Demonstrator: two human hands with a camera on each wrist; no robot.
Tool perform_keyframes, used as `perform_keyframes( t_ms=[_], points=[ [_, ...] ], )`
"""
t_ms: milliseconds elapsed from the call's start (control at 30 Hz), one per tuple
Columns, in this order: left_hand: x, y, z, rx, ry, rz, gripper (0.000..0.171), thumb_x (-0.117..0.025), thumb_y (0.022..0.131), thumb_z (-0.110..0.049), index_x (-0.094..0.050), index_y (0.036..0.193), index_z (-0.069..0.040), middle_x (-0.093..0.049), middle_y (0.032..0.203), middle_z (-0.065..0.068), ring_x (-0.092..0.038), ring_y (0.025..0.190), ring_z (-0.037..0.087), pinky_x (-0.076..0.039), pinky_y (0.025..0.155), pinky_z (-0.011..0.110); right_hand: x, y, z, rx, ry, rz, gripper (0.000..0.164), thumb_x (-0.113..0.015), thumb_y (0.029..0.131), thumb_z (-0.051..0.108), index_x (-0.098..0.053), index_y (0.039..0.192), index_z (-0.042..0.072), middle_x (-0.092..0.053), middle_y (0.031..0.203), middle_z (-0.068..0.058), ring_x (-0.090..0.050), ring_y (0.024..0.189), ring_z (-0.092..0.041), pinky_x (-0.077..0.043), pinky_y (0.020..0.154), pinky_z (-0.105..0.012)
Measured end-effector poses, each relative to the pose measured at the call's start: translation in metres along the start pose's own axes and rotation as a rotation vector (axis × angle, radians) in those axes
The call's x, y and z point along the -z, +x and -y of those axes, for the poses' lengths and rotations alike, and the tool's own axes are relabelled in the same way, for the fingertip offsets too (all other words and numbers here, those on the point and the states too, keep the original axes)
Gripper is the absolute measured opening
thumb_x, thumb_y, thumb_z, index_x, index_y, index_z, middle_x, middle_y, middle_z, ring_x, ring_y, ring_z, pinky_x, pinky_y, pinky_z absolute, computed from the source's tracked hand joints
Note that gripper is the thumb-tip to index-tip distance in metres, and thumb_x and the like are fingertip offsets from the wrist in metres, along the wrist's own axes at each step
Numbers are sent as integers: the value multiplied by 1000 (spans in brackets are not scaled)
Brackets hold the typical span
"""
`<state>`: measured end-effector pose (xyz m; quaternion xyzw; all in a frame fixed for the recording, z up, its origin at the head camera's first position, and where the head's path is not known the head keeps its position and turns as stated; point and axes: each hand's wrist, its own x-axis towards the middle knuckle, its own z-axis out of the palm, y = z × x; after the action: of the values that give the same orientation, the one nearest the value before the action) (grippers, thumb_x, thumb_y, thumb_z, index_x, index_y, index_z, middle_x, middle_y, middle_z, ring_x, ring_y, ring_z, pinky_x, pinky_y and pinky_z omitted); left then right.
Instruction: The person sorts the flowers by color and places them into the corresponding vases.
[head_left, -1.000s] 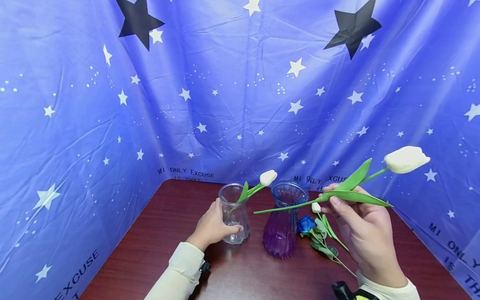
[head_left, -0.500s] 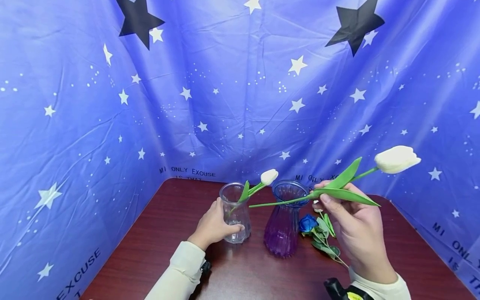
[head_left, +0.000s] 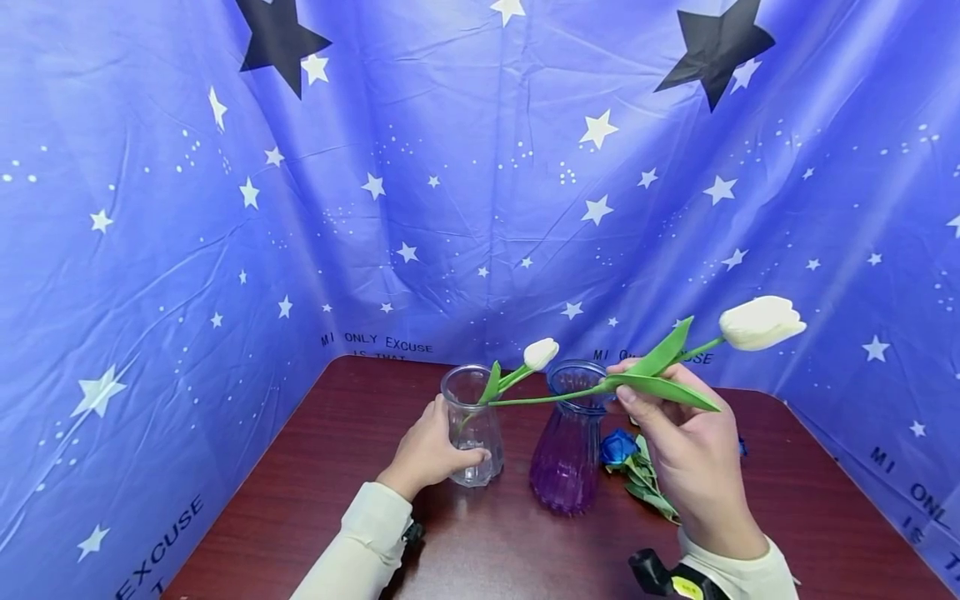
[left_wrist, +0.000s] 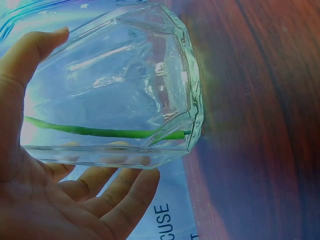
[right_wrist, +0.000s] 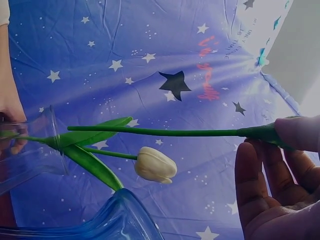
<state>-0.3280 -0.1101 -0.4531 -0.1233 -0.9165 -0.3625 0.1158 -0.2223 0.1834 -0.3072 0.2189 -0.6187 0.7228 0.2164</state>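
My left hand (head_left: 422, 454) grips the clear glass vase (head_left: 480, 446) round its body, thumb across the front. One white tulip (head_left: 540, 354) leans out of that vase to the right; the left wrist view shows its green stem (left_wrist: 110, 132) reaching the vase's bottom through the glass. My right hand (head_left: 701, 467) pinches another white tulip (head_left: 761, 323) between thumb and fingers, just under its leaves. This one lies nearly level, bloom to the right, its bare stem end (right_wrist: 75, 128) close to the clear vase's rim and overlapping the first tulip's leaves in the right wrist view.
A blue-and-purple glass vase (head_left: 566, 471) stands between my hands, below the held stem. Behind my right hand a blue rose (head_left: 618, 447) with green leaves lies on the dark red wooden table (head_left: 315, 517), partly hidden. A blue star-patterned cloth (head_left: 480, 208) surrounds the table.
My right hand has moved left with its tulip, bringing the stem end to the clear vase's rim. My left hand keeps its hold on the vase in the same place.
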Motion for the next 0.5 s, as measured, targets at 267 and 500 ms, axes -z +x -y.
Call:
perform_keyframes(
  t_ms=[267,500],
  points=[
    [0,0,0,1,1,-5,89,-90,67,-57,-47,132,-16,-59,117,3,-63,104,20,-55,87,45,-2,3,-3,31,2,52,26,-63,97,-8,-61,123,-14,-72,120,-12,-72,106,-16,-60,85,-28],
    [0,0,0,8,5,0,89,-90,68,-58,-46,133,-16,-59,117,2,-63,104,21,-55,87,45,-7,6,-6,30,-90,43,26,-67,97,-2,-63,122,-10,-72,121,-12,-72,109,-18,-59,84,-24]
  ],
)
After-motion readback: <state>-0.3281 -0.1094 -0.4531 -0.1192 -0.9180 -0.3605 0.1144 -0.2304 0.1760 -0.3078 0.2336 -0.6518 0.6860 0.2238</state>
